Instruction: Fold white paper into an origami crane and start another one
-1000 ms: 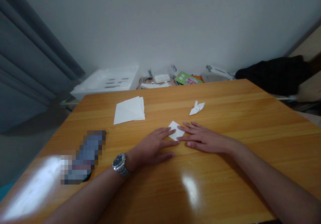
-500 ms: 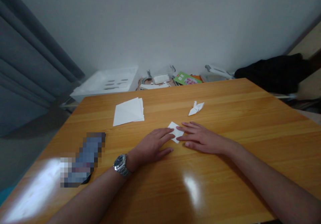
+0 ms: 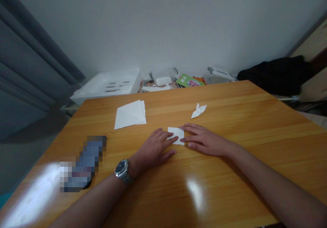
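Observation:
A small white paper square (image 3: 176,132) lies flat on the wooden table, its sides roughly in line with the table edges. My left hand (image 3: 155,148), with a metal watch (image 3: 123,171) on the wrist, rests two fingertips on the paper's left and middle part; its fingers are spread. From the other side my right hand (image 3: 204,140) touches the paper's right edge with its fingertips, fingers also apart. Just behind my right hand stands a white folded paper crane (image 3: 198,111).
A stack of white paper sheets (image 3: 130,115) lies at the back left. A blurred-out phone (image 3: 88,163) is near my left forearm. Beyond the far table edge are a white tray (image 3: 112,81), a green booklet (image 3: 189,80) and a black cloth (image 3: 276,75).
The paper square has turned, from a diamond with a corner pointing away to sides facing me. Both hands stay almost where they were, fingertips shifted slightly on the paper.

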Action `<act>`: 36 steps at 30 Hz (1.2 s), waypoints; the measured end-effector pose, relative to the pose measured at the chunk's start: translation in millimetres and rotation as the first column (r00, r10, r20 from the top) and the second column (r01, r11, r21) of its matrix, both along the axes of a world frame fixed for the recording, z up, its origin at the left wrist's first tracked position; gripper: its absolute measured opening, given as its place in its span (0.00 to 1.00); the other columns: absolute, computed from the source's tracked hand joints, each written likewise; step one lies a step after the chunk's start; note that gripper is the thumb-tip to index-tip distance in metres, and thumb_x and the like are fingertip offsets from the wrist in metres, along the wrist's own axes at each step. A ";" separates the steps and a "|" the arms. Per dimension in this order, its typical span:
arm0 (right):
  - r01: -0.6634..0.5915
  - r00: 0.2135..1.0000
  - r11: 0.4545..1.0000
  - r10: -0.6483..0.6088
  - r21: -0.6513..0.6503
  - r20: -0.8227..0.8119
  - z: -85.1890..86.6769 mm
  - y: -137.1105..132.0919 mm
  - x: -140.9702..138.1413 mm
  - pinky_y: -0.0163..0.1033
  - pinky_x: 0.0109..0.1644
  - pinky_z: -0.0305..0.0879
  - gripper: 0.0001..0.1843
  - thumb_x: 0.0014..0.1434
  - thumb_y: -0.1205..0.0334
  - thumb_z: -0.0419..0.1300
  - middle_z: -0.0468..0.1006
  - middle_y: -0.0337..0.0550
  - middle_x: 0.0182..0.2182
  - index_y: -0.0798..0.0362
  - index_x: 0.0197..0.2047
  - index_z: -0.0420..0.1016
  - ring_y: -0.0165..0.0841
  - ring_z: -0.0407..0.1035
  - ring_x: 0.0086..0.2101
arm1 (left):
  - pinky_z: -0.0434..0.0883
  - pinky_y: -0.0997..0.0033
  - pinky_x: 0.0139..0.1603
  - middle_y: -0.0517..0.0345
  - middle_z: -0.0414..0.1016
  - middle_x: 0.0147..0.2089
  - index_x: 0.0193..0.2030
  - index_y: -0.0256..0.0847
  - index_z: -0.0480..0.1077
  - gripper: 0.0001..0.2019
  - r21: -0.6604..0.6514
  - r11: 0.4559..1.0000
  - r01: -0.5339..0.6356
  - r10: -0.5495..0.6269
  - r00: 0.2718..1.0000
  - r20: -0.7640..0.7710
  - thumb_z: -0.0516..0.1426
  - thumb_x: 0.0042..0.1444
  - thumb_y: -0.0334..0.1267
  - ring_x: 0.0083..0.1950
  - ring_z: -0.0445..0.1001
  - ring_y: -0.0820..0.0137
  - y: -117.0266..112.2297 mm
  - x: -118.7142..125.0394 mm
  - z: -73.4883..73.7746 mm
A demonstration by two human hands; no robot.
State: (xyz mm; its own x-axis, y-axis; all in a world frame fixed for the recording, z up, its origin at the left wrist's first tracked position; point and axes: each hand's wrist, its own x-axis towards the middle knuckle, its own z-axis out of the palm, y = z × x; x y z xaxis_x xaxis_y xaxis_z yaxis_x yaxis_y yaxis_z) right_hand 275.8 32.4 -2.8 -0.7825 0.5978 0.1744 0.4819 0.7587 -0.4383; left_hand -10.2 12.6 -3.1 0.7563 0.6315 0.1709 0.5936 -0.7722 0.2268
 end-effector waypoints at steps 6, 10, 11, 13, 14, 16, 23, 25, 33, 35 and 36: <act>0.054 0.999 0.997 -0.054 0.052 -0.004 -0.4 0.1 -0.6 0.57 0.69 0.56 0.18 0.69 0.53 0.56 0.63 0.44 0.68 0.41 0.59 0.76 0.45 0.57 0.66 | 0.62 0.48 0.67 0.45 0.63 0.68 0.68 0.46 0.63 0.27 0.014 1.000 0.001 -0.002 1.000 0.030 0.54 0.66 0.52 0.66 0.64 0.54 -1.3 -1.0 -2.5; 0.100 0.994 0.991 -0.096 0.087 -0.046 -4.3 1.6 0.0 0.59 0.67 0.58 0.17 0.68 0.54 0.57 0.65 0.46 0.67 0.42 0.58 0.77 0.47 0.60 0.65 | 0.66 0.50 0.64 0.48 0.66 0.67 0.68 0.47 0.62 0.25 0.010 1.000 -0.003 0.003 1.000 0.031 0.54 0.67 0.50 0.63 0.68 0.55 -1.5 -0.7 -3.1; 0.107 0.993 0.990 -0.103 0.093 -0.051 -5.4 1.8 0.1 0.59 0.67 0.58 0.17 0.68 0.54 0.57 0.65 0.46 0.67 0.43 0.58 0.78 0.47 0.60 0.65 | 0.66 0.50 0.64 0.48 0.67 0.66 0.68 0.47 0.63 0.25 0.012 1.000 -0.005 0.005 0.999 0.032 0.54 0.67 0.49 0.62 0.69 0.56 -1.5 -0.2 -3.0; 0.115 0.993 0.989 -0.110 0.098 -0.053 -6.9 1.5 -0.1 0.58 0.67 0.59 0.17 0.68 0.54 0.57 0.66 0.47 0.66 0.44 0.57 0.78 0.47 0.61 0.64 | 0.67 0.52 0.63 0.49 0.69 0.66 0.67 0.46 0.64 0.23 0.016 1.000 -0.014 0.013 0.999 0.035 0.54 0.67 0.47 0.61 0.70 0.57 -1.2 1.0 -3.2; 0.115 0.992 0.988 -0.110 0.099 -0.054 -7.3 1.1 -0.6 0.58 0.67 0.60 0.17 0.69 0.54 0.57 0.67 0.48 0.66 0.44 0.57 0.78 0.47 0.62 0.64 | 0.67 0.52 0.62 0.49 0.69 0.66 0.66 0.46 0.65 0.22 0.017 1.000 -0.019 0.018 0.999 0.034 0.54 0.67 0.47 0.61 0.71 0.57 -1.0 1.6 -3.7; 0.114 0.993 0.988 -0.108 0.105 -0.054 -7.7 0.1 -2.4 0.56 0.66 0.62 0.18 0.69 0.54 0.56 0.69 0.50 0.64 0.46 0.58 0.78 0.46 0.64 0.62 | 0.68 0.53 0.62 0.50 0.70 0.65 0.64 0.45 0.67 0.21 0.019 0.999 -0.032 0.031 0.999 0.034 0.55 0.67 0.47 0.60 0.72 0.58 -0.7 2.4 -5.4; 0.043 0.994 0.996 -0.034 0.082 -0.108 -8.1 -1.6 -12.3 0.52 0.63 0.66 0.17 0.69 0.57 0.56 0.75 0.50 0.59 0.47 0.58 0.77 0.42 0.69 0.58 | 0.71 0.56 0.57 0.49 0.76 0.59 0.57 0.42 0.72 0.16 0.033 0.999 -0.042 0.038 0.995 0.091 0.55 0.67 0.46 0.55 0.75 0.60 -0.3 3.9 -9.3; 0.034 0.994 0.997 -0.027 0.064 -0.103 -7.8 -2.4 -14.0 0.51 0.63 0.66 0.17 0.69 0.58 0.56 0.76 0.50 0.59 0.47 0.58 0.77 0.42 0.70 0.58 | 0.72 0.56 0.56 0.49 0.77 0.58 0.56 0.42 0.73 0.16 0.038 0.999 -0.038 0.034 0.995 0.097 0.55 0.68 0.45 0.54 0.75 0.60 -0.6 4.4 -8.6; 0.031 0.995 0.999 -0.027 0.038 -0.096 -11.1 -3.6 -15.2 0.49 0.63 0.67 0.17 0.69 0.58 0.55 0.76 0.48 0.59 0.47 0.58 0.78 0.40 0.71 0.57 | 0.74 0.59 0.54 0.51 0.77 0.56 0.51 0.42 0.75 0.14 0.060 0.996 -0.059 0.052 0.993 0.105 0.51 0.70 0.42 0.51 0.76 0.63 -1.5 6.5 -5.6; 0.038 0.995 0.998 -0.034 0.047 -0.099 -12.5 -3.4 -16.3 0.49 0.62 0.68 0.16 0.69 0.58 0.55 0.77 0.49 0.58 0.49 0.56 0.79 0.40 0.72 0.56 | 0.74 0.60 0.53 0.51 0.78 0.55 0.50 0.40 0.75 0.14 0.062 0.996 -0.063 0.056 0.993 0.105 0.50 0.71 0.42 0.50 0.76 0.63 -1.4 7.3 -4.2; 0.046 0.994 0.998 -0.041 0.052 -0.099 -13.1 -3.4 -17.0 0.49 0.61 0.68 0.16 0.70 0.58 0.55 0.77 0.49 0.57 0.50 0.55 0.79 0.40 0.72 0.56 | 0.74 0.60 0.52 0.51 0.78 0.54 0.50 0.40 0.75 0.14 0.064 0.996 -0.067 0.061 0.993 0.100 0.50 0.71 0.41 0.49 0.76 0.63 -1.3 7.8 -3.6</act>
State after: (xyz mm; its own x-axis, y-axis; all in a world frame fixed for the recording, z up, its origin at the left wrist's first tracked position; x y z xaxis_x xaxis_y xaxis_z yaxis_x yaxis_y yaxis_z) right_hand 258.8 28.9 -15.8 -0.7334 0.6186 0.2820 0.4720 0.7619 -0.4436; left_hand -2.4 11.3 -6.6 0.6921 0.6627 0.2861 0.6198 -0.7487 0.2351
